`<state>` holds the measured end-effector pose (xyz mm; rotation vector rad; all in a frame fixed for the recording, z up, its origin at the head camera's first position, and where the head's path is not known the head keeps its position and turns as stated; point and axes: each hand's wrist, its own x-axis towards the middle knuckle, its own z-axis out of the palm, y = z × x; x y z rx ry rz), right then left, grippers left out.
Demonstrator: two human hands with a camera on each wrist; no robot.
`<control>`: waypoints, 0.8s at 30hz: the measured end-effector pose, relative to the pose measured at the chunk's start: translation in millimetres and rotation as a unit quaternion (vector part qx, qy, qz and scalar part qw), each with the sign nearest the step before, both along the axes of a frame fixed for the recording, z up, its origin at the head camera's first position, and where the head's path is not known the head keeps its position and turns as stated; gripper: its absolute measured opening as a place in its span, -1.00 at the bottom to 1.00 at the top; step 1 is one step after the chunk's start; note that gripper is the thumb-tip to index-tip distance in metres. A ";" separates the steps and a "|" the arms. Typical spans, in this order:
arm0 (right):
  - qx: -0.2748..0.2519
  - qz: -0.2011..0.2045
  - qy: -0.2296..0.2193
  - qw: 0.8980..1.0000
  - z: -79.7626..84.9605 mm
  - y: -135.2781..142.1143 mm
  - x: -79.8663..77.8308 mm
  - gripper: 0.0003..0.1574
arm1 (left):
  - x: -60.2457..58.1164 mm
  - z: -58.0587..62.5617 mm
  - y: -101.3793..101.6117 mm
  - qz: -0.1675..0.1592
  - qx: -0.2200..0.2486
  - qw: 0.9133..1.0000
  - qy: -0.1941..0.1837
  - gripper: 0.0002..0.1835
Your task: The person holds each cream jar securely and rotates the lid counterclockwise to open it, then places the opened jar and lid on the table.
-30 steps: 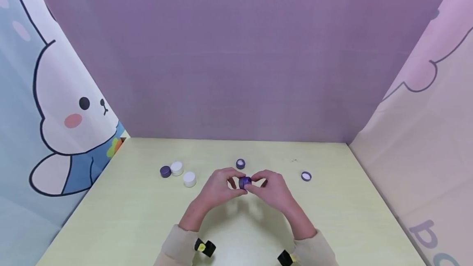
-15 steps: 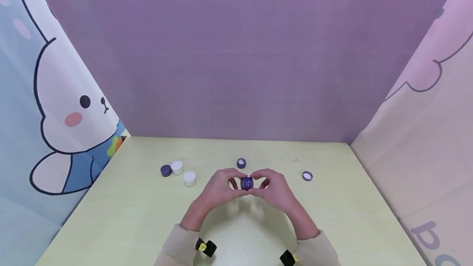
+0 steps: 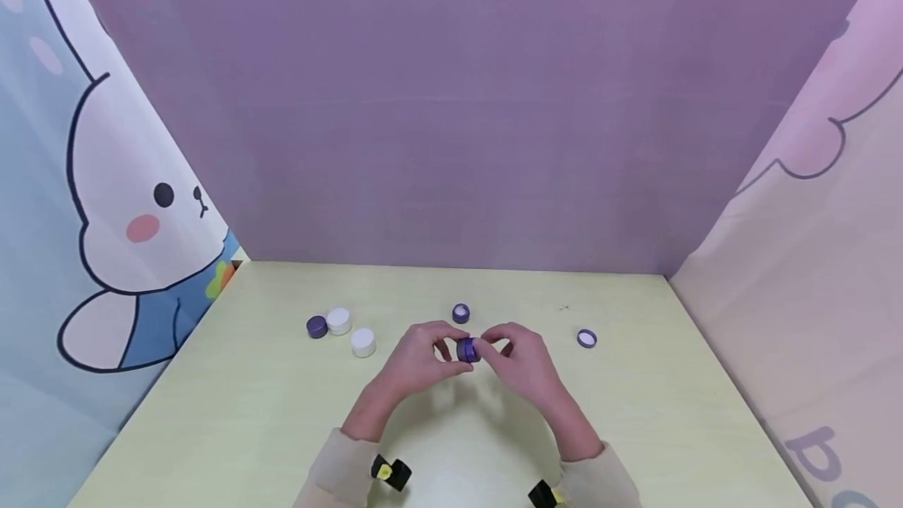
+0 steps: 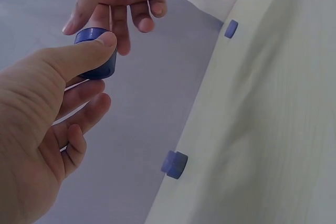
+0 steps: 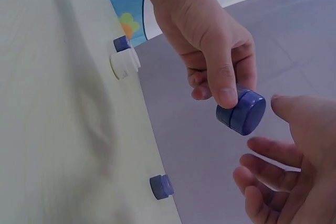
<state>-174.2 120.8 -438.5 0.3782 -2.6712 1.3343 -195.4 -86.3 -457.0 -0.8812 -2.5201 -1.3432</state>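
A small purple-blue jar with its lid on [image 5: 249,114] is up above the table, between both hands. My left hand [image 4: 37,87] pinches the jar's body between thumb and fingers. Around the lid end, my right hand [image 3: 520,359] has its thumb and fingers spread. In the right wrist view the right thumb tip is just off the lid's edge, with a gap below to the fingers. Beyond the hands stands an uncapped purple jar [image 5: 160,186], its narrower neck showing. A purple lid [image 3: 586,338] with a white inside lies on the table to the right.
At the left of the pale table [image 3: 233,414] stand two white jars, one farther back [image 3: 339,321] and one nearer [image 3: 363,342]. A dark purple jar [image 3: 317,326] sits beside the back one. A purple cloth wall [image 3: 451,116] rises behind the table, with printed cloth at both sides.
The right thumb has shifted on the lid, to its near end half a second ago and over its upper side now. The left hand keeps its hold; the things on the table are unmoved.
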 end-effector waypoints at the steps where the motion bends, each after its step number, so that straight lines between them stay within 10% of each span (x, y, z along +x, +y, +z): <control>1: 0.009 -0.005 0.000 1.000 -0.1 -1.2 0.5 -0.71 | 0.9 0.8 -0.1 0.001 0.000 1.000 0.000 -0.56; 24: -0.019 0.040 -0.019 0.999 5.4 0.6 3.9 -0.71 | 1.9 2.6 -0.9 -0.001 -0.027 1.000 0.011 -0.56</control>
